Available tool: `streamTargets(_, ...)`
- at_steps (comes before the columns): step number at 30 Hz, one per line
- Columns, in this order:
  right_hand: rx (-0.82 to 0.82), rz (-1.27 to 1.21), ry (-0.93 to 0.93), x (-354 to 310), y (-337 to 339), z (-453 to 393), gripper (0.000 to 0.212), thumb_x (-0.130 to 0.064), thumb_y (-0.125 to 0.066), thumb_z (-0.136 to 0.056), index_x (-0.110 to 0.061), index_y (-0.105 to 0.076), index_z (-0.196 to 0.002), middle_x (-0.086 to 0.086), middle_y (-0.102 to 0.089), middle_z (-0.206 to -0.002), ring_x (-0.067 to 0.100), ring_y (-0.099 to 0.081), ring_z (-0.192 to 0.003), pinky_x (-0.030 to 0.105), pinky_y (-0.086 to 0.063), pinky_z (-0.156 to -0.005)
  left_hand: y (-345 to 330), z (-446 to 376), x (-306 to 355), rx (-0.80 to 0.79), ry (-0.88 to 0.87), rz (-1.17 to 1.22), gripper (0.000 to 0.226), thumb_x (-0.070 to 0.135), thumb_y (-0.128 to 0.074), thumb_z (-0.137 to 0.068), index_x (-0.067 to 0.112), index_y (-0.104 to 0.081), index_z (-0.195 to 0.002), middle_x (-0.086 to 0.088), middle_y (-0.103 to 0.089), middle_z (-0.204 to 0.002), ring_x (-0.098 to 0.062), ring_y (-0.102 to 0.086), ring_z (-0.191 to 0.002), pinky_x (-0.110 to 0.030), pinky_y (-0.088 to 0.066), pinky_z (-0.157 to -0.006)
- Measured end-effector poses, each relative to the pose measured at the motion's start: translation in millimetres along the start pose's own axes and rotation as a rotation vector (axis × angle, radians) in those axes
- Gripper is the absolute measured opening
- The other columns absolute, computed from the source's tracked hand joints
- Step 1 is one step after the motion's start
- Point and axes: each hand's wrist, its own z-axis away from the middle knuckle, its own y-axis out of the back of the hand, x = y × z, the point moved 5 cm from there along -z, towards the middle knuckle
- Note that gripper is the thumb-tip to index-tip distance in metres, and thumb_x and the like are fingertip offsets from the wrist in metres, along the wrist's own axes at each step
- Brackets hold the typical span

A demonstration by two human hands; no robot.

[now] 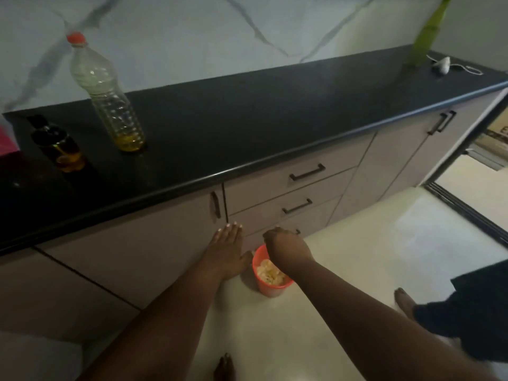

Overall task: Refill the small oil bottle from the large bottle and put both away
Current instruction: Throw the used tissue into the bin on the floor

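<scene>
A: Looking down from your head camera, where do your hands sit against the black countertop [247,114]?

B: Both are below its front edge. Your left hand [226,250] lies flat on the cabinet door [123,243], fingers straight and close together. Your right hand [286,250] is curled above the orange bin [270,287] on the floor; you can't tell from here whether it pinches anything.

A: And the bottles?

B: Both stand upright on that countertop, toward its left end. The large bottle [105,97], red-capped, holds only a little yellow oil at its bottom. The small oil bottle [59,145], dark-topped, stands just left of it, nearer the front edge, apart from your hands.
</scene>
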Motion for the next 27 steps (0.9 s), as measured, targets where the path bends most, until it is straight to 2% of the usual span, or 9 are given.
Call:
streamTargets(3,-0.052,-0.005,-0.082,29,-14,13,0.030,-0.008,-0.049,-0.087,-0.013,-0.065,-0.112,0.008,-0.065,-0.112,0.026,-0.062,-0.100,0.033,-0.050,-0.083,-17,-14,22,-0.056,-0.042,-0.006,0.076,0.051,-0.027,-0.105,0.007,0.007,-0.158,-0.012,0.011,-0.166,-0.025,0.011,-0.153,-0.039,0.007,-0.122)
streamTargets(6,-0.094,-0.006,-0.141,51,-28,20,0.034,-0.008,-0.054,-0.086,-0.015,-0.064,-0.118,0.008,-0.065,-0.116,0.026,-0.064,-0.100,0.033,-0.051,-0.082,-32,-29,36,-0.095,-0.083,-0.018,0.076,0.051,-0.026,-0.105,0.007,0.007,-0.158,-0.012,0.011,-0.166,-0.025,0.011,-0.153,-0.039,0.007,-0.122)
streamTargets(11,-0.169,-0.015,-0.216,73,-61,20,0.030,-0.010,-0.048,-0.089,-0.018,-0.065,-0.111,0.008,-0.065,-0.107,0.026,-0.064,-0.095,0.031,-0.050,-0.078,-55,-60,44,-0.146,-0.134,0.000,0.077,0.052,-0.026,-0.104,0.008,0.007,-0.158,-0.011,0.011,-0.166,-0.024,0.012,-0.153,-0.038,0.010,-0.121)
streamTargets(16,-0.221,-0.084,-0.298,81,-91,17,0.046,-0.008,-0.044,-0.091,-0.026,-0.056,-0.132,0.004,-0.060,-0.127,0.025,-0.059,-0.113,0.034,-0.048,-0.090,-76,-86,34,-0.219,-0.172,0.009,0.078,0.054,-0.025,-0.103,0.009,0.008,-0.158,-0.010,0.011,-0.167,-0.024,0.013,-0.153,-0.038,0.011,-0.120)
streamTargets(20,-0.249,-0.137,-0.372,84,-106,7,0.053,-0.004,-0.040,-0.090,-0.029,-0.054,-0.134,-0.003,-0.056,-0.137,0.021,-0.056,-0.120,0.034,-0.048,-0.094,-83,-109,22,-0.254,-0.186,-0.011,0.080,0.057,-0.025,-0.102,0.010,0.007,-0.158,-0.010,0.012,-0.166,-0.024,0.013,-0.153,-0.039,0.011,-0.120)
streamTargets(23,-0.243,-0.153,-0.409,87,-118,5,0.052,-0.002,-0.040,-0.088,-0.026,-0.057,-0.131,-0.001,-0.059,-0.133,0.024,-0.059,-0.116,0.037,-0.051,-0.092,-95,-124,19,-0.280,-0.206,-0.029,0.080,0.057,-0.025,-0.102,0.010,0.008,-0.158,-0.010,0.012,-0.166,-0.024,0.013,-0.153,-0.039,0.011,-0.121)
streamTargets(27,-0.280,-0.160,-0.412,97,-153,7,0.044,-0.004,-0.039,-0.088,-0.022,-0.060,-0.122,0.002,-0.065,-0.120,0.026,-0.064,-0.104,0.039,-0.055,-0.081,-124,-141,22,-0.317,-0.232,-0.052,0.081,0.059,-0.025,-0.102,0.010,0.006,-0.158,-0.010,0.010,-0.167,-0.025,0.011,-0.153,-0.041,0.009,-0.121)
